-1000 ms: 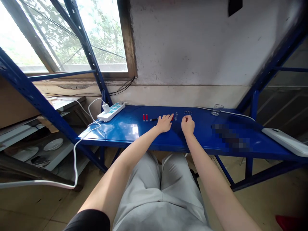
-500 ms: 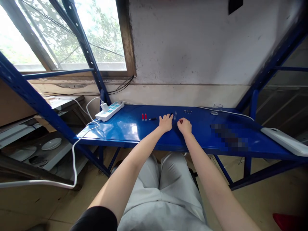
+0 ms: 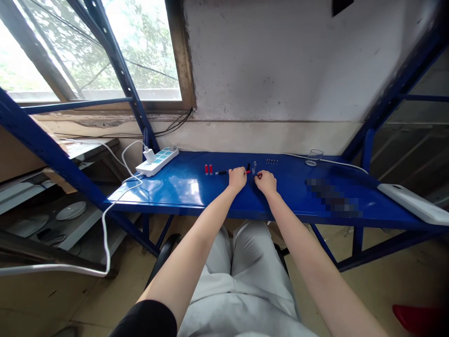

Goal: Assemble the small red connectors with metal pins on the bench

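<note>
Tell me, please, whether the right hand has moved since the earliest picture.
Yes: judged against the clear glass, the right hand has shifted left, away from the glass and closer to the left hand.

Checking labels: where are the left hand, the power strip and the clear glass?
Left hand (image 3: 237,178), head view: back of the hand.
Power strip (image 3: 161,159), head view: top face.
Clear glass (image 3: 314,158), head view: side wall.
</note>
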Motion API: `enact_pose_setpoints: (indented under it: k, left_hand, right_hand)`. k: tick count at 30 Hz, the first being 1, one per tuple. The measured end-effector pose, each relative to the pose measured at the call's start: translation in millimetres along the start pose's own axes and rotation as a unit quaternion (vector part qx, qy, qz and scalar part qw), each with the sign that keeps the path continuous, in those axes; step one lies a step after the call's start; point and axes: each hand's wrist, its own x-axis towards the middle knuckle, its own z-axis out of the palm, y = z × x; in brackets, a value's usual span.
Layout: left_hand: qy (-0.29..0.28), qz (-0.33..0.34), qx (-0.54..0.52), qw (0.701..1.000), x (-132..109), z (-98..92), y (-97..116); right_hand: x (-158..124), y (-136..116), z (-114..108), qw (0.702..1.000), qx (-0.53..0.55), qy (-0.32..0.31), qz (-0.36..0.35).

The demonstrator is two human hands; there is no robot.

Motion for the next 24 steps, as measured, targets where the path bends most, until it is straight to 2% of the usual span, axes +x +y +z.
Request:
enact_pose_setpoints:
  k: [7, 12, 20, 24]
  left_hand:
    - [-0.014, 0.009, 0.0, 1.0, 1.0, -4.5, -4.9]
    - [-0.034, -0.036, -0.019, 0.999, 5.4, -5.2, -8.2]
    - [-0.047, -0.006, 0.019, 0.999, 4.6, 4.4, 6.9]
    - [-0.038, -0.023, 0.042, 0.998, 3.4, 7.3, 14.4]
  right_hand:
    - [15.4, -4.3, 6.6, 0.999, -0.013, -0.032, 0.023]
    - [23.9, -5.8, 8.5, 0.998, -0.013, -0.046, 0.04]
    - [28.7, -1.4, 12.8, 0.999, 0.002, -0.033, 0.038]
    - [30.3, 1.8, 13.7, 0.999, 0.013, -0.034, 0.032]
